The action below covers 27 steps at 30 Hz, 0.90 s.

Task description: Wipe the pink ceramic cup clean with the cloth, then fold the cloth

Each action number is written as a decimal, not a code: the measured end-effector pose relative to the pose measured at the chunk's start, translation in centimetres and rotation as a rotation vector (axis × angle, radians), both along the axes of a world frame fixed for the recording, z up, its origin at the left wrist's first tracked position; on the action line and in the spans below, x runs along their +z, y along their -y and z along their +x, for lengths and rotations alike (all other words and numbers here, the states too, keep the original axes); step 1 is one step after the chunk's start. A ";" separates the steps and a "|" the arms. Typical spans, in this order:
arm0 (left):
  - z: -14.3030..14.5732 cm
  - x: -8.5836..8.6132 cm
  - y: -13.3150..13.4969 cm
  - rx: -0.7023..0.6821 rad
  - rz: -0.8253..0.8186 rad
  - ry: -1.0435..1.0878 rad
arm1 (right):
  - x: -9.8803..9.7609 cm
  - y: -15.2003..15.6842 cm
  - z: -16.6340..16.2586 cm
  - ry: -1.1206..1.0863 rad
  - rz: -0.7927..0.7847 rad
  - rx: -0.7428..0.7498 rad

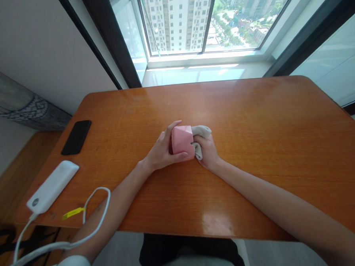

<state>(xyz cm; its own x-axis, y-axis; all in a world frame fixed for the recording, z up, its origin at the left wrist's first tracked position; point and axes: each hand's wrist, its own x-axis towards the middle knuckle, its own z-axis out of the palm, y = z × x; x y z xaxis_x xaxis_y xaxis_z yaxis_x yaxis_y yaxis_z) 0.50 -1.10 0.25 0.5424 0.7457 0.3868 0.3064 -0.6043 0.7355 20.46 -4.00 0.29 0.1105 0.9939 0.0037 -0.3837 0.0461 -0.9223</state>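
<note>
A small pink faceted object (182,142) sits on the orange wooden table (255,144) near its middle. My left hand (160,149) is wrapped round its left side, thumb under its front edge and a finger along the top. My right hand (206,151) is closed on a crumpled light grey cloth (200,132) and presses it against the pink object's right side. Both forearms rest on the table.
A black phone (76,137) lies flat at the table's left. A white power bank (52,186) sits near the front left corner, its white cable (95,216) looping off the edge with a yellow tag. A window sill runs behind the table.
</note>
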 end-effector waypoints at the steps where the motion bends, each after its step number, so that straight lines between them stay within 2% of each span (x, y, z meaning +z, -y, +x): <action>1: -0.1 -0.2 0.0 -0.008 -0.024 0.002 | 0.1 0.0 0.0 0.009 0.006 0.000; 4: -0.4 -0.5 -0.3 -0.049 0.049 0.017 | 0.2 0.1 0.0 0.022 0.009 0.002; 9: -0.5 -0.7 -0.9 -0.120 0.430 -0.064 | 0.3 -0.2 -0.3 -0.116 -0.090 0.011; 12: -0.3 -0.5 -0.9 -0.098 0.543 -0.124 | 0.5 -0.3 -0.3 -0.178 -0.103 0.023; 16: 0.0 0.0 -0.4 -0.056 0.465 -0.081 | 0.5 -0.1 -0.2 -0.075 -0.064 0.018; 22: -0.1 0.0 0.0 -0.043 0.048 0.023 | 0.1 -0.1 0.0 0.014 -0.020 0.016; 24: -0.2 -0.2 -0.2 -0.065 0.054 0.034 | 0.0 -0.1 -0.1 -0.001 -0.019 0.010; 27: -0.2 -0.5 -0.6 -0.092 0.257 0.031 | 0.2 -0.2 -0.2 -0.044 -0.045 0.005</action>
